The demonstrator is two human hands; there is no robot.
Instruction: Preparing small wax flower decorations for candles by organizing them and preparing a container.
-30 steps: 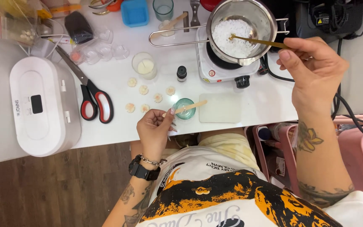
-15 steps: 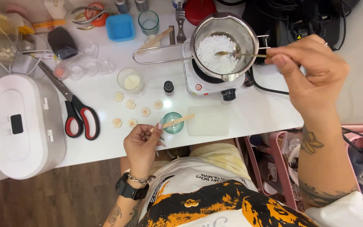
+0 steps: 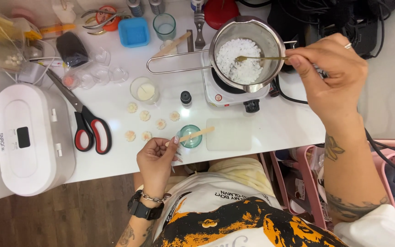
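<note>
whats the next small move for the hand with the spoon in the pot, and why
Probably a gentle stir. The right hand holds a thin gold spoon whose bowl sits in the white wax pellets inside the steel pouring pot on the small white hotplate. The pellets look solid and unmelted, so stirring should spread the heat.

A second ago the gold spoon [image 3: 257,58] lay slanted, its bowl at the pot's [image 3: 247,45] 3 o'clock side. Now it lies flat, and its bowl is over the middle of the white pellets [image 3: 238,61]. The right hand [image 3: 332,75] has moved up a little toward 12 o'clock.
</note>
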